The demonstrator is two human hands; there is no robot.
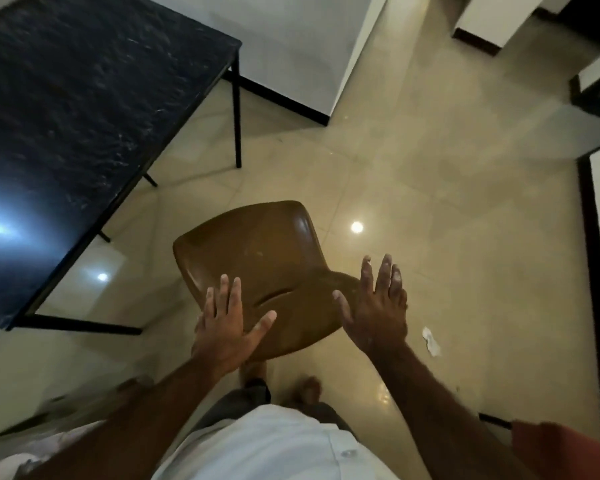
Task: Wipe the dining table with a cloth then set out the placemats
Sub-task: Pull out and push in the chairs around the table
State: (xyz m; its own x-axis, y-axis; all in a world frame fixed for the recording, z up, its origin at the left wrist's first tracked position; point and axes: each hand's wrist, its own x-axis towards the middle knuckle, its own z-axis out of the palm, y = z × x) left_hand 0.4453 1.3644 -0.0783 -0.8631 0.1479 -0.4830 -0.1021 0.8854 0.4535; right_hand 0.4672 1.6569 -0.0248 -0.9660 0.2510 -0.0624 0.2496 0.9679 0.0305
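Note:
The dining table [84, 109] has a dark marbled top on black metal legs and fills the upper left. No cloth or placemat shows on it. A brown moulded chair [257, 251] stands on the floor just in front of me, right of the table. My left hand [227, 327] hovers open over the chair's near left edge, fingers spread. My right hand [378, 306] is open beside the chair's near right edge, palm facing inward. Neither hand holds anything.
Glossy beige floor tiles stretch to the right. A scrap of white paper [431, 341] lies on the floor by my right wrist. White walls with black skirting [284, 97] stand behind the table. An orange-red object [568, 448] sits at the bottom right.

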